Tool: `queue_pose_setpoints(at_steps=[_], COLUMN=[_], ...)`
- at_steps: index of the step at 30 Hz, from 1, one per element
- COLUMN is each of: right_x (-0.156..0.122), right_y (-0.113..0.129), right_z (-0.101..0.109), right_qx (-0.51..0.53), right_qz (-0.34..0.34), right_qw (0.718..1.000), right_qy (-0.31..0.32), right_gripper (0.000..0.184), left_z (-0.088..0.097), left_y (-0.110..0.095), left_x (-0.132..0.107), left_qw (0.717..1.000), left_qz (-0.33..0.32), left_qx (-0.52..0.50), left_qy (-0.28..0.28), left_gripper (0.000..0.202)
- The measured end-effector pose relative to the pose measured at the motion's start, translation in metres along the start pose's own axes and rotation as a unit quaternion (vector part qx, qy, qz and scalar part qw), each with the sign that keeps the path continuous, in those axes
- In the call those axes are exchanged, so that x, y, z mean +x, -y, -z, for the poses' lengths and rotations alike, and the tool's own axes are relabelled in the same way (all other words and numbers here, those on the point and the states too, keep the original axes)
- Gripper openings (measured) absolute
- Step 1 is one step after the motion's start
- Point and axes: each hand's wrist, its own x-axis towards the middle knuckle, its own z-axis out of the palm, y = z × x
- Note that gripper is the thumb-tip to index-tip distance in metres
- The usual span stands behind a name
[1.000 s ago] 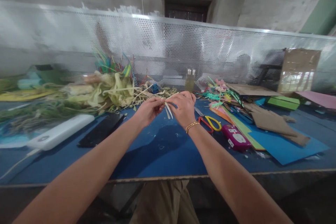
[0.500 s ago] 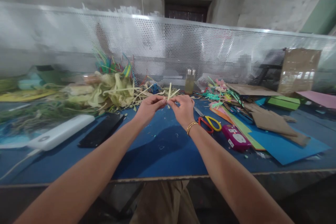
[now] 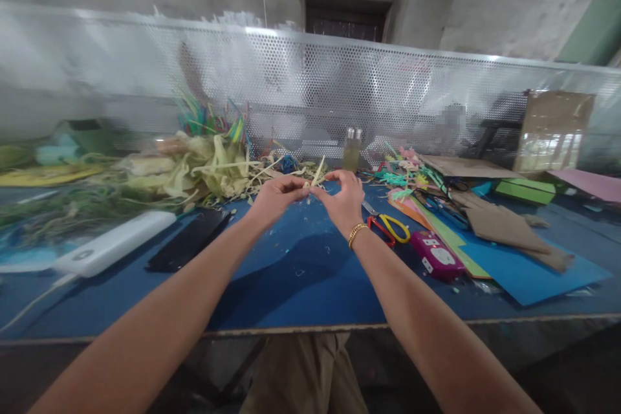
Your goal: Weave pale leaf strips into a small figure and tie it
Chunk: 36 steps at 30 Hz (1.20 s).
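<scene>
My left hand (image 3: 281, 195) is closed in a pinch, thumb and forefinger on the base of a pale yellow strip (image 3: 319, 170) that looks like corn husk. The strip sticks up at a slant between both hands, above the blue tabletop (image 3: 291, 297). From the other side, the thumb of my right hand (image 3: 343, 199) presses at the strip's base, with its forefinger arched a little above. The fingertips partly hide the held end. Scissors with red and yellow handles (image 3: 398, 228) lie just right of my right wrist.
A heap of pale husks (image 3: 213, 168) lies at the back left, near a black phone (image 3: 189, 240) and a white power bank (image 3: 114, 242). At right are a magenta device (image 3: 436, 254), blue paper (image 3: 528, 275) and brown cardboard (image 3: 504, 226). A bottle (image 3: 352, 150) stands at the back.
Two strip ends stood up in a V before; now one slanted strip shows. My right hand's forefinger has lifted away from its thumb, and that hand has shifted slightly right.
</scene>
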Motion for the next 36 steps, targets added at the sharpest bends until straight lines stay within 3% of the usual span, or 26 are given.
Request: queue_pose_setpoints(at_steps=[2, 6, 13, 18, 21, 25, 30, 36], right_x=[0.001, 0.002, 0.004, 0.003, 0.003, 0.003, 0.003, 0.004], right_y=[0.003, 0.003, -0.009, -0.008, -0.006, -0.005, -0.006, -0.005], right_z=[0.004, 0.006, -0.006, -0.011, -0.011, -0.010, -0.011, -0.010], right_qx=[-0.035, -0.022, 0.154, 0.344, 0.399, 0.445, 0.513, 0.537], right_qz=[0.039, 0.078, -0.021, -0.160, -0.231, -0.306, -0.339, -0.343], right_qw=[0.999, 0.994, 0.973, 0.905, 0.867, 0.807, 0.733, 0.703], right_qy=[-0.004, 0.071, 0.173, 0.190, 0.188, 0.241, 0.290, 0.315], right_gripper=[0.035, 0.017, 0.019, 0.025, 0.028, 0.031, 0.032, 0.023], left_z=[0.003, 0.010, 0.016, 0.015, 0.012, 0.009, 0.016, 0.016], left_y=[-0.001, 0.000, -0.004, -0.009, -0.006, -0.001, 0.000, -0.001], left_x=[0.001, 0.004, 0.004, 0.003, 0.003, 0.003, 0.005, 0.005], left_qw=[1.000, 0.998, 0.996, 0.996, 0.996, 0.994, 0.991, 0.977], left_qz=[0.000, 0.003, 0.012, -0.009, -0.041, -0.065, -0.079, -0.133], left_qx=[0.007, 0.030, 0.038, 0.032, 0.048, 0.087, 0.099, 0.166], left_qy=[0.016, 0.047, 0.084, 0.083, 0.060, 0.025, 0.044, 0.013], left_gripper=[0.025, 0.034, 0.033, 0.023, 0.025, 0.028, 0.022, 0.028])
